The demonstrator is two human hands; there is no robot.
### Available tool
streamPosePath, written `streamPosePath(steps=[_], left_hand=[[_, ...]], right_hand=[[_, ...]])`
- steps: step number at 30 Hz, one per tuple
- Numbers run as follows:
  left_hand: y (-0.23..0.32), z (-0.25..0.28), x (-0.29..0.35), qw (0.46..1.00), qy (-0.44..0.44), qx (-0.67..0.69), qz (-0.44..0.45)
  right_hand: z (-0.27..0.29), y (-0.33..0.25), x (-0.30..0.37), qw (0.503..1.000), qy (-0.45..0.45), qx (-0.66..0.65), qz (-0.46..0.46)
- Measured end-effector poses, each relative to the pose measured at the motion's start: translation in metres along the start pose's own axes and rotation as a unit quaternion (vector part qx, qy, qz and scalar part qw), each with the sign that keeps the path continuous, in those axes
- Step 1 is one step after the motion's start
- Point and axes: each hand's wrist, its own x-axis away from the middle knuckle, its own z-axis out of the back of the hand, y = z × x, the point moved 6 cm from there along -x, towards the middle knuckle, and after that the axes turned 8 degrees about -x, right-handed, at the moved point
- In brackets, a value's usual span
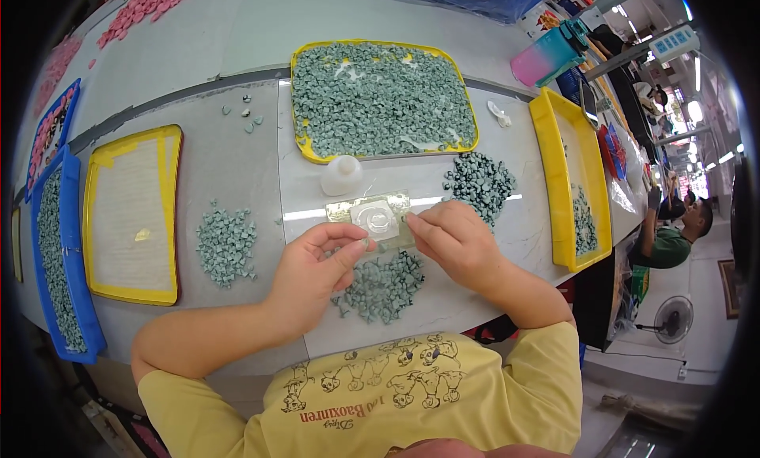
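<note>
My left hand point(321, 262) pinches a small grey-green piece point(366, 242) between thumb and fingertips. My right hand point(459, 240) is also pinched, at a small dark green piece point(405, 218), partly hidden by the fingers. Between the hands lies a white square point(374, 220) bearing a glossy, clear swirl, on a yellowish see-through pad point(339, 212). A loose heap of green pieces point(384, 288) sits just below the hands. Beyond the pad stands a small white bottle point(342, 177). Darker green pieces point(479, 185) are piled past my right hand, and another pile point(226, 244) lies to the left.
At the back is a yellow-rimmed tray point(305, 147) covered with green pieces. A yellow bin point(556, 189) stands right, a paper-lined tray point(127, 197) left, beside blue bins point(73, 220). A teal-and-pink drink bottle point(552, 53) stands far right. Beyond are a person point(673, 248) and a fan point(673, 319).
</note>
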Motion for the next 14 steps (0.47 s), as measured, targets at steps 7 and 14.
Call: streamPosePath(steps=[7,14], left_hand=[[-0.01,0.01,-0.006,0.999,-0.018,0.035,0.028],[-0.005,0.002,-0.006,0.998,-0.044,0.029,0.03]], right_hand=[[-0.012,-0.019,-0.01,0.991,0.028,0.082,0.104],[-0.014,-0.019,-0.009,0.986,0.031,0.117,0.112]])
